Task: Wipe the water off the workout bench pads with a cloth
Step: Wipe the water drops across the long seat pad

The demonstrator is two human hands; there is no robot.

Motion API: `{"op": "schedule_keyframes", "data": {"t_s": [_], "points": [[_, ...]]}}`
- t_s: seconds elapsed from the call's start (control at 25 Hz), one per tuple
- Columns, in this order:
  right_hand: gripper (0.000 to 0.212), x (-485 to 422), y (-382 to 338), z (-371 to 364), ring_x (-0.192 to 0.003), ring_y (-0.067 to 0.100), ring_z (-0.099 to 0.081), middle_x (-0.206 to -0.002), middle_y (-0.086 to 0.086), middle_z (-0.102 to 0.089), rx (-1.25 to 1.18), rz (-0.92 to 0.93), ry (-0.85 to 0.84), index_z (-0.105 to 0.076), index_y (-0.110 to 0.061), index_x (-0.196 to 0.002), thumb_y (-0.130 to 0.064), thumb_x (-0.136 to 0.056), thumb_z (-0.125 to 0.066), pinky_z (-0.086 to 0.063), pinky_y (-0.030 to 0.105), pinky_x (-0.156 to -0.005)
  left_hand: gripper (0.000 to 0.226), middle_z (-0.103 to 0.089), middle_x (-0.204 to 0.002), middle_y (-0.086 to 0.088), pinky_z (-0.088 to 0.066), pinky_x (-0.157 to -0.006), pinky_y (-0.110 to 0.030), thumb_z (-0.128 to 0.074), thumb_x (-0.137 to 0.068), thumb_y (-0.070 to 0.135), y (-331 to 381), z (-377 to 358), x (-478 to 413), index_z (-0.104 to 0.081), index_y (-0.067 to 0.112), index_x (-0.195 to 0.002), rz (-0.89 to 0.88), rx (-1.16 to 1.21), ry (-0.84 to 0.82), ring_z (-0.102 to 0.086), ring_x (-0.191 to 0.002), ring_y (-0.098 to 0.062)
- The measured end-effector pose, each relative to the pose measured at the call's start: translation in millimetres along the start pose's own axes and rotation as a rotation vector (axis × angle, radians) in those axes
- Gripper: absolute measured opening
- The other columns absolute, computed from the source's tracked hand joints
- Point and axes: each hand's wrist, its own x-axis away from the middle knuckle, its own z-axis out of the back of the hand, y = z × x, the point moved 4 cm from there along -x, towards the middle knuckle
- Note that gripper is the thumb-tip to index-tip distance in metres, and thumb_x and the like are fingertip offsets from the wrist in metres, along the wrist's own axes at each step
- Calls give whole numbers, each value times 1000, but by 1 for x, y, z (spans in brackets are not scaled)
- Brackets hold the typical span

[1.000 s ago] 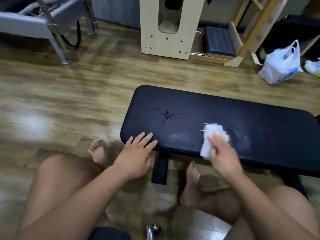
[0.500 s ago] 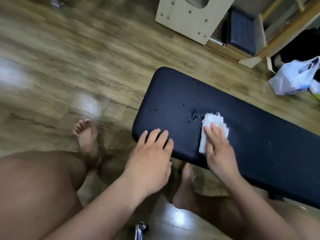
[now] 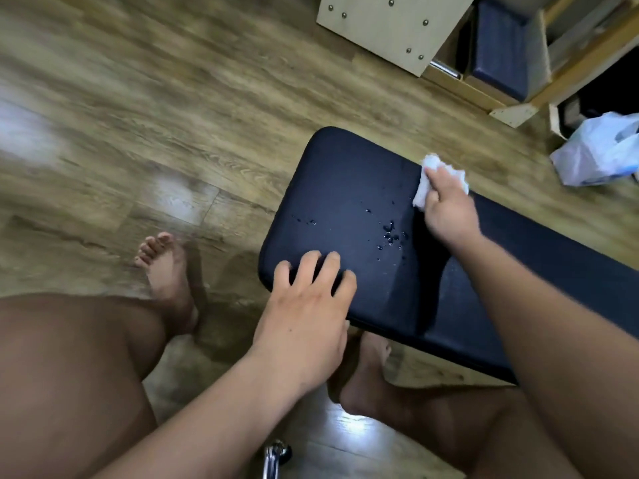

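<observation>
A black padded workout bench (image 3: 339, 188) runs from the centre to the lower right. Water drops (image 3: 390, 235) cluster mid-pad, and a few smaller drops (image 3: 304, 221) lie further left. My right hand (image 3: 447, 210) presses a crumpled white cloth (image 3: 424, 188) onto the pad near its far edge, just beyond the main drops. My left hand (image 3: 307, 316) rests flat with spread fingers on the bench's near left corner.
Wood floor surrounds the bench. A pale wooden frame (image 3: 387, 25) with a dark cushion (image 3: 501, 50) stands at the back. A white plastic bag (image 3: 601, 150) lies at the right. My bare feet (image 3: 166, 267) and knees are below the bench, and a chrome fitting (image 3: 275, 458) is at the bottom.
My right hand has slid the cloth away from me, from beside the drops toward the far edge of the pad. The left hand has stayed on the near corner. The camera has tilted.
</observation>
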Motion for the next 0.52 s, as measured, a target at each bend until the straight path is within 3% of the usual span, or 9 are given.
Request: {"op": "schedule_keyframes", "data": {"t_s": [0.12,0.2,0.28,0.4,0.48,0.52], "points": [[57,108,-3,-9,-143,27,-27,-152,0,-37,-122,1,41,-45,-20,-141,-19,-87,-27,-29,43,-114,70,-43,-145,-22,-35,-101,-63,-67,-78,45,11,-4,-1,-49,8,-135,55,-24,-80,-39,-132,-42],[54,190,-12,-13,-148,17,-17,-156,-9,-29,-161,-17,22,-44,-25,-143,-26,-92,-28,-20,36,-119,72,-16,-157,-22,-19,-112,-62,-49,-93,46,15,-4,0,-23,9,-149,33,-77,-64,-15,-144,-42],[49,238,-17,-12,-146,14,-23,-154,-7,-32,-128,-18,44,-51,-26,-137,-37,-94,-30,-22,34,-118,72,0,-161,-19,-10,-116,-59,-38,-98,47,17,3,1,-8,10,-152,-6,-91,-43,0,-147,-39],[47,199,-11,-6,-137,28,-37,-147,9,-40,4,36,103,-54,-18,-132,-38,-96,-31,-32,42,-113,70,-3,-162,-16,-9,-118,-60,-37,-97,51,14,-2,1,-15,15,-153,1,-6,9,2,-148,-38],[54,130,-3,-7,-141,35,-28,-153,14,-32,122,34,96,-43,-17,-142,-40,-96,-24,-24,47,-116,71,-11,-162,-14,-12,-116,-64,-39,-92,56,6,-1,-4,-26,17,-151,41,46,122,0,-149,-39],[59,92,4,-9,-145,35,-19,-158,14,-23,160,10,65,-33,-18,-148,-43,-96,-21,-16,47,-118,76,-7,-163,-13,-10,-116,-65,-36,-91,60,0,-3,-8,-23,17,-152,67,53,139,5,-150,-39]]}}
